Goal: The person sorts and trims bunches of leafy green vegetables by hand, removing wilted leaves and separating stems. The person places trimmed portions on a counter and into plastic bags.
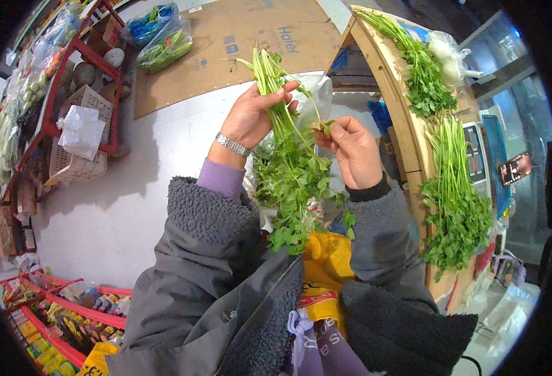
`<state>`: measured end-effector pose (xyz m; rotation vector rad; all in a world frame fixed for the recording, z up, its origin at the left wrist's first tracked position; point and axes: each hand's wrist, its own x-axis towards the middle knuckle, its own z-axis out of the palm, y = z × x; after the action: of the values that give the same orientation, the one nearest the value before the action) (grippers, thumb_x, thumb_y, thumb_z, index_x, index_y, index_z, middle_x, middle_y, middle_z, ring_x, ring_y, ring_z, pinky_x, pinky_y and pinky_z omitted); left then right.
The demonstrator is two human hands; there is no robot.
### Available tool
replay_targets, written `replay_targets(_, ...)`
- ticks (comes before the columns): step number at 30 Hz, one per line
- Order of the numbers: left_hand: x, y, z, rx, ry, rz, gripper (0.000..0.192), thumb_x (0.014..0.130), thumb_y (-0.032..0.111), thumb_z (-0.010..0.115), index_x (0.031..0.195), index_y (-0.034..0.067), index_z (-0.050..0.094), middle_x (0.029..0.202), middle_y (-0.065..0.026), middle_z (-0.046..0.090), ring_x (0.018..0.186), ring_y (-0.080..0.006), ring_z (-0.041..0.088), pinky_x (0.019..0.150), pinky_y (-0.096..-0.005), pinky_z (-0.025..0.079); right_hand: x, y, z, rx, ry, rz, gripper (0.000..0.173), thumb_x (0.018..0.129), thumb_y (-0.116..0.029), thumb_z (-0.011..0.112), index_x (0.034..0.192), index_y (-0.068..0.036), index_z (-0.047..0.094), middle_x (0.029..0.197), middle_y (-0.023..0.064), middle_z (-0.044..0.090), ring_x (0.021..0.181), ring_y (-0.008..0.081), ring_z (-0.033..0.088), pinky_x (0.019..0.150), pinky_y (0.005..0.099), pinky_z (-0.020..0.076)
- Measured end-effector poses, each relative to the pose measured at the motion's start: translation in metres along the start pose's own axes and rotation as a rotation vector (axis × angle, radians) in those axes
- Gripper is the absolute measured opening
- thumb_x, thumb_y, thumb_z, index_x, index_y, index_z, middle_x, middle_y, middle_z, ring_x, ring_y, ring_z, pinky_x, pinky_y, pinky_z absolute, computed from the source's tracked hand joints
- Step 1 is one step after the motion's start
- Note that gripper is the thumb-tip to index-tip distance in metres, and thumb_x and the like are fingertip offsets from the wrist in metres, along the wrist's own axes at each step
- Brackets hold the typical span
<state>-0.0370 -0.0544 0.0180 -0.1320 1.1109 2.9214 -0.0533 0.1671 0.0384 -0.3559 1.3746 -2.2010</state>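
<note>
My left hand (257, 110), with a metal watch at the wrist, is closed around the stalks of a bunch of leafy celery (287, 164). The root ends point away from me and the leaves hang toward my lap. To the right of the bunch, my right hand (351, 145) pinches a small green leaf (324, 126) between thumb and fingers, beside a thin stem. Two more celery bunches lie on the wooden counter at the right, one farther off (417, 66) and one nearer (454, 188). Plastic bags below the held bunch are partly hidden by it.
A flattened cardboard sheet (224, 61) lies on the floor ahead, with a bag of green vegetables (165, 51) on its left. Red shelving (69, 56) and a white plastic basket (80, 160) stand left. The wooden counter (398, 103) at right also carries a scale (475, 150).
</note>
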Motion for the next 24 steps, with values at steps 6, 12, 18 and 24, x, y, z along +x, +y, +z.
replay_targets(6, -0.001, 0.002, -0.002, 0.01, 0.031, 0.027, 0.034, 0.088, 0.002, 0.06, 0.12, 0.001, 0.049, 0.118, -0.0134, 0.063, 0.089, -0.0214, 0.063, 0.085, -0.036, 0.053, -0.002, -0.008, -0.007, 0.196, -0.03, 0.113, 0.016, 0.101, -0.021, 0.05, 0.104, -0.006, 0.053, 0.103, 0.0143, 0.066, 0.087, 0.0192, 0.064, 0.082, 0.0347, 0.051)
replay_targets(12, 0.001, 0.002, 0.0, 0.088, 0.132, 0.102, 0.032, 0.087, -0.005, 0.055, 0.118, 0.0, 0.046, 0.103, -0.0123, 0.064, 0.084, -0.0198, 0.064, 0.077, -0.0324, 0.055, -0.007, -0.014, -0.01, 0.217, -0.014, 0.166, 0.014, 0.099, -0.019, 0.053, 0.103, -0.006, 0.054, 0.09, 0.0061, 0.063, 0.073, 0.0144, 0.06, 0.063, 0.0276, 0.0477)
replay_targets(18, 0.0, 0.001, 0.001, 0.183, 0.193, 0.123, 0.019, 0.094, 0.007, 0.057, 0.112, 0.003, 0.051, 0.099, -0.0082, 0.064, 0.075, -0.0126, 0.058, 0.069, -0.0282, 0.051, -0.011, -0.02, -0.015, 0.173, -0.023, 0.145, 0.014, 0.099, -0.022, 0.053, 0.101, -0.008, 0.054, 0.089, 0.0076, 0.064, 0.068, 0.013, 0.057, 0.061, 0.0257, 0.0456)
replay_targets(24, 0.002, -0.003, -0.002, 0.367, 0.259, 0.234, 0.015, 0.095, 0.011, 0.059, 0.108, 0.003, 0.056, 0.092, -0.0049, 0.066, 0.071, -0.0087, 0.055, 0.067, -0.0242, 0.047, -0.006, -0.024, -0.03, 0.29, 0.036, -0.017, 0.014, 0.099, -0.022, 0.053, 0.097, -0.008, 0.054, 0.088, 0.0077, 0.063, 0.067, 0.0123, 0.053, 0.061, 0.0261, 0.043)
